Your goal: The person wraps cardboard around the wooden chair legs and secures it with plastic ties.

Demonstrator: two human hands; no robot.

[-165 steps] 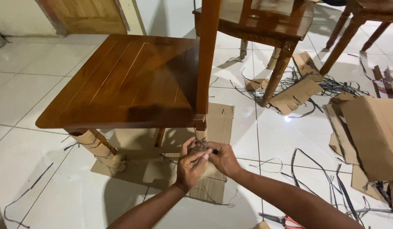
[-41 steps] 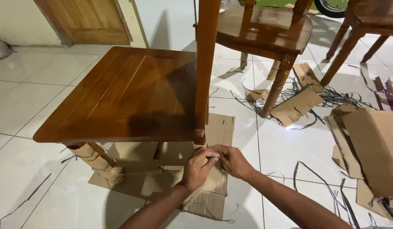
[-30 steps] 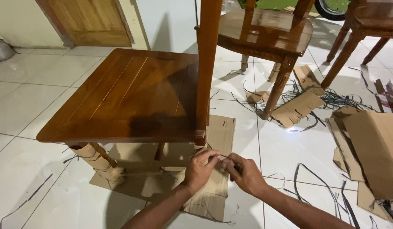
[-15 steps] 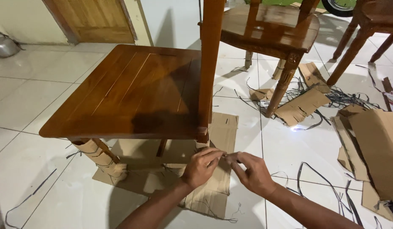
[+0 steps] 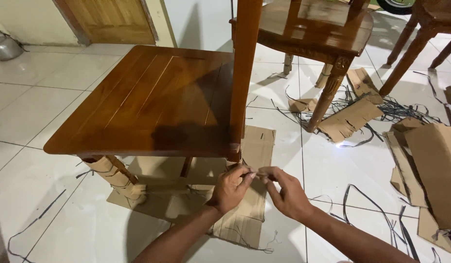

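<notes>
Your left hand (image 5: 230, 187) and right hand (image 5: 286, 195) both pinch a thin black strap (image 5: 257, 172) taut beside the cardboard-wrapped chair leg (image 5: 234, 163), over the cardboard sheet (image 5: 245, 214) on the floor.

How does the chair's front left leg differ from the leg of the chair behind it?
The near chair's front leg is wound in cardboard bound with thin dark strips; the far chair's leg is bare, showing carved dark wood. The near leg stands on a flat cardboard sheet, the far leg on white tile. Both stand upright.
</notes>
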